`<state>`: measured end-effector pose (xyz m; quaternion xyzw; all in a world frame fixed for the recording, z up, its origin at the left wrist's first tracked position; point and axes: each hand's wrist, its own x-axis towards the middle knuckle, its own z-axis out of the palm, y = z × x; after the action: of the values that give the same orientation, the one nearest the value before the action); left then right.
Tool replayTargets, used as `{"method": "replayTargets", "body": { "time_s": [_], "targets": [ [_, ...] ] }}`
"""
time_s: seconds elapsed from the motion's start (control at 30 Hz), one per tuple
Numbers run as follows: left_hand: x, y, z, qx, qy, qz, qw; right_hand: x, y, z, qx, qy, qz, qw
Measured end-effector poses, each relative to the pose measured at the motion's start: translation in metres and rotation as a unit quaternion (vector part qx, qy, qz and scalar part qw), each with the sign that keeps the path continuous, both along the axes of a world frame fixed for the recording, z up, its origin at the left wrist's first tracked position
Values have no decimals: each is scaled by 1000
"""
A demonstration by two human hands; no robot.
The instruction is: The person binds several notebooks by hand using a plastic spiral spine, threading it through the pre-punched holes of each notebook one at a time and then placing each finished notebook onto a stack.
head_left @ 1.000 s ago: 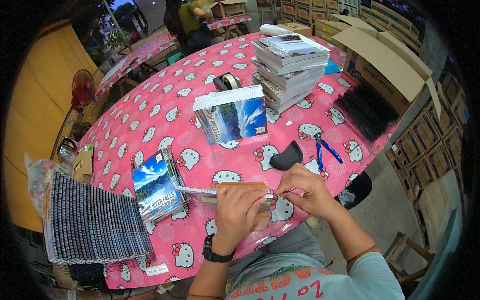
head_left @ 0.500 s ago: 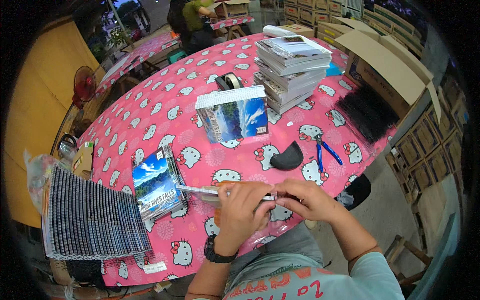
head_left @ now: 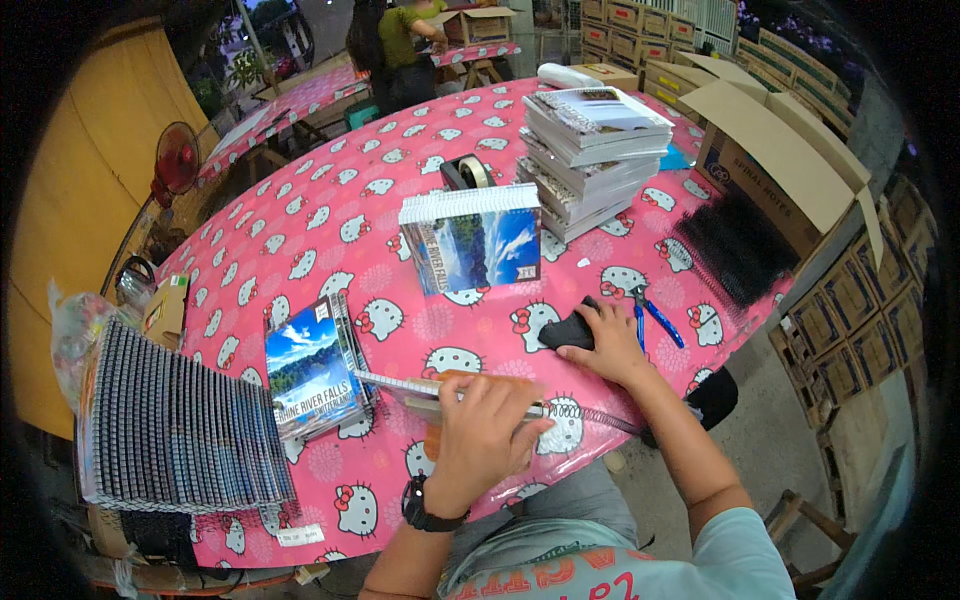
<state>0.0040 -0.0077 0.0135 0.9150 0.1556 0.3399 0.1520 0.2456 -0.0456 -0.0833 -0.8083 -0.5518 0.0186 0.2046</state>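
Gripped upright in my left hand (head_left: 487,425), which wears a black watch, is a notebook (head_left: 405,385) with a row of punched holes along its top edge. A dark spiral coil (head_left: 605,416) sticks out from the notebook's right end, its tail loose over the table's near edge. My right hand (head_left: 612,345) is closed over a black half-round block (head_left: 568,332), apart from the notebook. Just beyond that hand lie blue-handled cutting pliers (head_left: 658,322). Beneath the notebook an orange-brown piece (head_left: 432,440) shows partly.
Bound notebooks (head_left: 315,365) lie left, beside a long row of spiral-bound ones (head_left: 185,425). Farther back stand a notebook block (head_left: 470,245), a tape dispenser (head_left: 467,172) and a tall stack (head_left: 595,160). Black coils (head_left: 735,245) lie by an open carton (head_left: 775,165). Another person (head_left: 400,50) is behind.
My right hand has left the notebook's end and moved up and away onto the black half-round block. The coil's loose tail now shows. My left hand still holds the notebook.
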Motion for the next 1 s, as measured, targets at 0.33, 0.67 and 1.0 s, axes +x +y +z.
{"method": "replayTargets", "body": {
  "time_s": [0.33, 0.67, 1.0],
  "targets": [
    [-4, -1, 0, -16, 18, 14, 1000, -42, -79, -7, 85, 715, 95, 688],
    [-4, 4, -7, 1, -13, 12, 1000, -56, -77, -34, 196, 920, 159, 298],
    [-7, 6, -4, 18, 34, 17, 999, -31, -25, 13, 125, 711, 254, 644]
  ]
}}
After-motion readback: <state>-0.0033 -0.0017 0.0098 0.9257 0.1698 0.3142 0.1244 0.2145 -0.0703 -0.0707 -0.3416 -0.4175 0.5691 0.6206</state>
